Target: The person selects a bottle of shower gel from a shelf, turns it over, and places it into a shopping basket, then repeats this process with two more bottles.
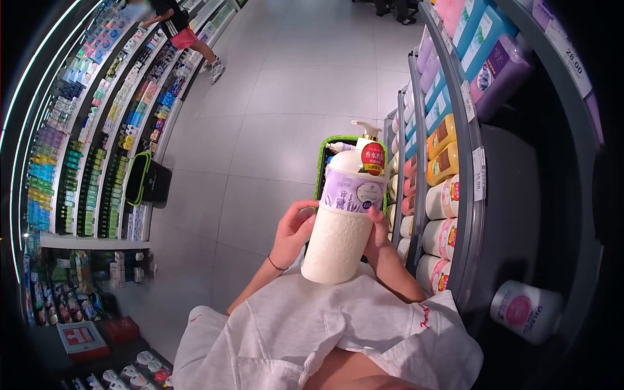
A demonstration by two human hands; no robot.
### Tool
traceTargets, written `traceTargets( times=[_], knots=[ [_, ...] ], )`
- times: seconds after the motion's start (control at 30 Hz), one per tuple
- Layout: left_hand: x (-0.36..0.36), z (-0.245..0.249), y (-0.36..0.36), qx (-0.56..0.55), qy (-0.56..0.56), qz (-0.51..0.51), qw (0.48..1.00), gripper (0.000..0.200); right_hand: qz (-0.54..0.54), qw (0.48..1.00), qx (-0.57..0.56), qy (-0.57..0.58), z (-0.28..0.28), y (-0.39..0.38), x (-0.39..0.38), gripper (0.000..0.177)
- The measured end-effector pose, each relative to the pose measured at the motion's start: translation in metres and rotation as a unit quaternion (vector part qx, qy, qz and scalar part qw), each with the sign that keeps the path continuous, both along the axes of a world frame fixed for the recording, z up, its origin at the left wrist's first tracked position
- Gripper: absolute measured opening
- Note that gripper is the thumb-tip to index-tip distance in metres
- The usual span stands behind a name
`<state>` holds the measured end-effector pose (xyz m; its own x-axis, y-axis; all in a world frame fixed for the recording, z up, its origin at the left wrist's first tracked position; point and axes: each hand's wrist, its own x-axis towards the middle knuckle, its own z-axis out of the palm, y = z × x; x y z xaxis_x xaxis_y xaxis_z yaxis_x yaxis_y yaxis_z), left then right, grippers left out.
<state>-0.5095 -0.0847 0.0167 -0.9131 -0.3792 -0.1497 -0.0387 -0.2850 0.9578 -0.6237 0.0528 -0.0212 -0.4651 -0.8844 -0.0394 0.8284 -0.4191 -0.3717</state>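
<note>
A large white pump bottle point(340, 237) with a purple lavender label and a round red sticker is held upright against my body, its pump pointing away from me. My left hand point(296, 229) presses on its left side, with the fingers partly behind it. On the other side, my right hand point(377, 233) grips it with the thumb on the lower edge of the label. Beyond the bottle is a black shopping basket with a green rim point(318, 166). Some items show inside it, but the bottle covers most of it.
Shelves of bottles point(443, 162) with price tags run close along my right. Another shelf wall point(117, 130) stands on the left, with a black basket point(156, 182) beside it. A person point(182, 32) stands at the far left shelf. A tiled aisle point(299, 84) stretches ahead.
</note>
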Motion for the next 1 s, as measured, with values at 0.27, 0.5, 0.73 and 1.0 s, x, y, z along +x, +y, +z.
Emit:
traceTargets(
  times=[0.27, 0.5, 0.73, 1.0],
  knots=[
    [-0.006, -0.008, 0.010, 0.121, -0.032, 0.042, 0.991, 0.033, -0.081, 0.992, 0.078, 0.063, -0.002, -0.008, 0.002, 0.057],
    [-0.014, -0.015, 0.017, 0.225, -0.041, 0.029, 0.973, 0.036, -0.125, 0.977, 0.145, 0.094, 0.015, -0.003, 0.000, 0.050],
    [-0.008, -0.019, 0.007, 0.288, -0.018, -0.137, 0.948, 0.047, -0.156, 0.942, 0.203, 0.218, 0.010, -0.004, -0.002, 0.051],
    [-0.014, -0.013, 0.022, -0.210, -0.007, -0.176, 0.962, 0.070, -0.236, 0.924, 0.224, 0.201, 0.002, -0.012, -0.008, 0.042]
  ],
)
